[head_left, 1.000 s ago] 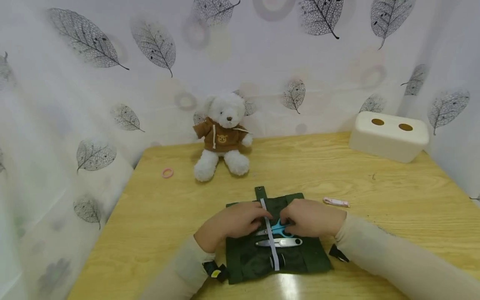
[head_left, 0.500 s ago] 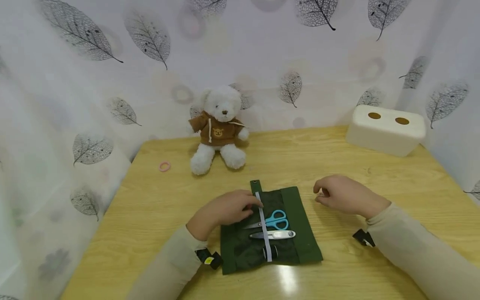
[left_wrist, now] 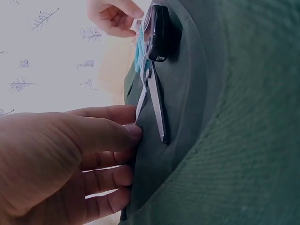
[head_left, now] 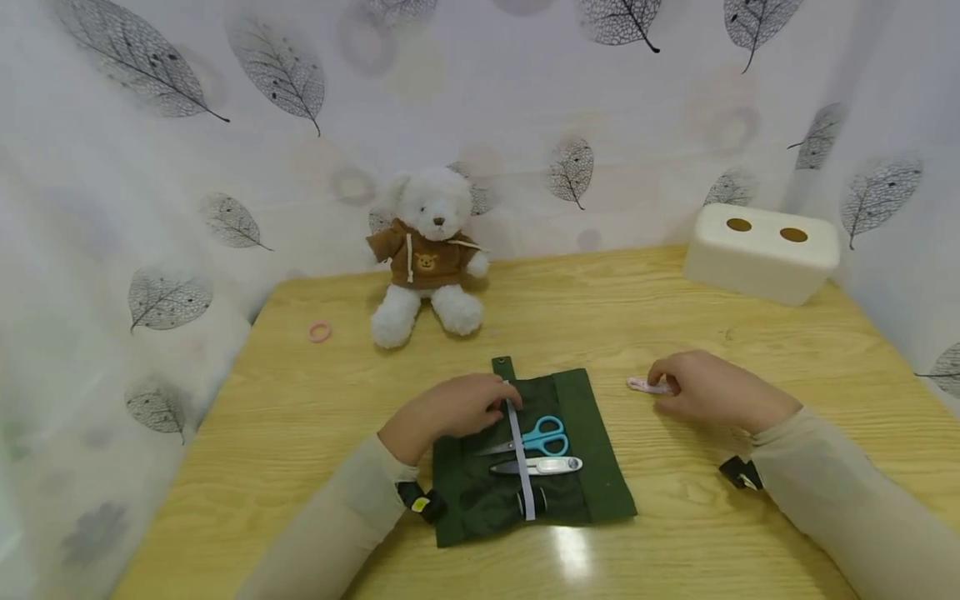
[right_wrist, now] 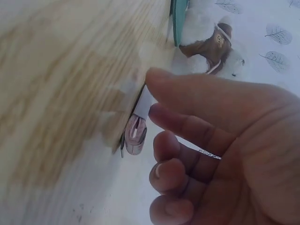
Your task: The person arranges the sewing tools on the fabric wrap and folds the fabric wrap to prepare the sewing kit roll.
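Observation:
A dark green fabric tool roll (head_left: 611,475) lies unfolded on the table. A white elastic band (head_left: 522,467) crosses it, over blue-handled scissors (head_left: 551,436), a silver-handled cutting tool (head_left: 555,466) and a black thread spool (head_left: 537,502). My left hand (head_left: 461,406) is at the roll's upper left, thumb and index finger pinching the band's end (left_wrist: 139,107). To the roll's right, my right hand (head_left: 708,389) has its thumb and index finger at one end of a folded pinkish tape measure (head_left: 641,384), also visible in the right wrist view (right_wrist: 136,133).
A white teddy bear (head_left: 426,258) in a brown hoodie sits at the table's back. Left of it lies a pink ring (head_left: 319,332). A cream box with two holes (head_left: 757,258) stands at the back right. A leaf-print curtain (head_left: 517,100) hangs behind.
My right hand has left the scissors and moved right to the folded tape measure. The left hand stays at the band's upper end. The head view has shifted slightly.

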Motion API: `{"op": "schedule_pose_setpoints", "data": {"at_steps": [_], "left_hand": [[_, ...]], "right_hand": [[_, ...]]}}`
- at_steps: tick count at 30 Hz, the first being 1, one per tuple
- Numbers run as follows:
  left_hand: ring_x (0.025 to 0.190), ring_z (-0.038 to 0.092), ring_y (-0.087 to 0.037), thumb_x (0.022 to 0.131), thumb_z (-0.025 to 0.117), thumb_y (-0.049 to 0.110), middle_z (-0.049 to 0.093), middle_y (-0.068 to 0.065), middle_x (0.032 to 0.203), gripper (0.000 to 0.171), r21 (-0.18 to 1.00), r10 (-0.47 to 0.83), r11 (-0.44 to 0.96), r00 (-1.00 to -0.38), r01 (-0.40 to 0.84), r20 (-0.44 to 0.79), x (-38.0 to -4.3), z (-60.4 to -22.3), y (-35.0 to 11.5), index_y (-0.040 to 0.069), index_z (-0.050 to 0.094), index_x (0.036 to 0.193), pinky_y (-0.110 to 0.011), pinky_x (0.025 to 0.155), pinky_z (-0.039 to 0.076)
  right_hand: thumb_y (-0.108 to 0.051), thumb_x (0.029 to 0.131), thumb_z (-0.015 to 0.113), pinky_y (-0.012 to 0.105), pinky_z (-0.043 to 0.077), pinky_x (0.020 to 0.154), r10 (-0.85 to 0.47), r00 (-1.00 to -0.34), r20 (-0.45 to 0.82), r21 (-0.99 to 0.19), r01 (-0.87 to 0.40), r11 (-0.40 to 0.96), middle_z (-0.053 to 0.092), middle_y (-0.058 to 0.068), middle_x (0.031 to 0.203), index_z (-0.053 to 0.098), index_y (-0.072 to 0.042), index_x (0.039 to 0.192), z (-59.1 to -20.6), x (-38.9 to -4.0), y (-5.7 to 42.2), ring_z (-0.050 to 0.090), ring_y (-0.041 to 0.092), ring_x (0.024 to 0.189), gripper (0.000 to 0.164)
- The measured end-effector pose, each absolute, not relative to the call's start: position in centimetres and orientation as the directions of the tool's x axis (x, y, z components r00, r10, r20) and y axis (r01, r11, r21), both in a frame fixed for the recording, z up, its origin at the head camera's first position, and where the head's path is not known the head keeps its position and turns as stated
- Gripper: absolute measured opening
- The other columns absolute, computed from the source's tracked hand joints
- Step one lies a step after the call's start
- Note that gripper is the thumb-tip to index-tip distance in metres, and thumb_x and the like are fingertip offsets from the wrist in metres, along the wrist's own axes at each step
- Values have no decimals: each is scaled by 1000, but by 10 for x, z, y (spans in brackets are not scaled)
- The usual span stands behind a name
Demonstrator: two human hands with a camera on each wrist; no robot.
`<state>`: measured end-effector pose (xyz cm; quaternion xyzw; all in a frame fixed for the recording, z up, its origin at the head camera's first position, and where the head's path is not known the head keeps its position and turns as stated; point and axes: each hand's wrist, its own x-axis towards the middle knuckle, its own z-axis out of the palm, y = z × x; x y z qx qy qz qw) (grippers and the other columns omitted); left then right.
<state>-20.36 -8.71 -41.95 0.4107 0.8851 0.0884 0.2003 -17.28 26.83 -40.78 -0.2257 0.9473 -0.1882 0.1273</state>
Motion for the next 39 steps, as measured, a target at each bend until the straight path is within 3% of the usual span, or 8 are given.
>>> {"op": "schedule_pose_setpoints", "data": {"at_steps": [9, 16, 22, 32, 39], "left_hand": [[108, 61, -17, 101, 59, 8, 64, -2, 119, 27, 291, 769, 638, -581, 712, -266, -202, -415, -84, 18, 69, 125, -35, 93, 51], [108, 62, -19, 102, 58, 8, 64, -2, 115, 20, 293, 764, 646, -598, 705, -244, -200, -414, -81, 18, 68, 116, -35, 93, 51], [104, 62, -18, 104, 55, 12, 62, -2, 113, 17, 274, 731, 682, -617, 678, -292, -202, -416, -78, 18, 66, 116, -35, 90, 51], [93, 57, -16, 102, 53, 10, 60, -3, 108, 17, 273, 722, 691, -624, 670, -297, -210, -421, -77, 16, 62, 115, -35, 85, 50], [93, 58, -18, 104, 49, 8, 60, -4, 107, 18, 325, 728, 686, -611, 651, -313, -209, -418, -78, 13, 63, 114, -35, 84, 50]], "right_hand": [[-14, 92, 72, 31, 42, 61, -465, -872, -154, -387, -380, 840, 59, -5, 77, 72, -3, 106, -407, -178, 263, 47, 11, 64, 17], [-24, 97, 70, 31, 41, 61, -487, -858, -163, -385, -399, 832, 58, -6, 74, 73, -12, 87, -408, -183, 258, 46, 10, 63, 16], [-23, 96, 70, 32, 41, 61, -483, -860, -163, -379, -398, 836, 56, -4, 74, 69, -14, 81, -406, -183, 251, 47, 12, 64, 18], [-13, 92, 71, 34, 43, 63, -536, -837, -112, -388, -460, 799, 58, -3, 81, 63, -13, 86, -391, -180, 221, 48, 13, 67, 10], [-10, 90, 72, 30, 44, 60, -622, -781, -53, -420, -547, 724, 62, -8, 81, 69, -15, 89, -391, -179, 195, 49, 8, 66, 7]]}}
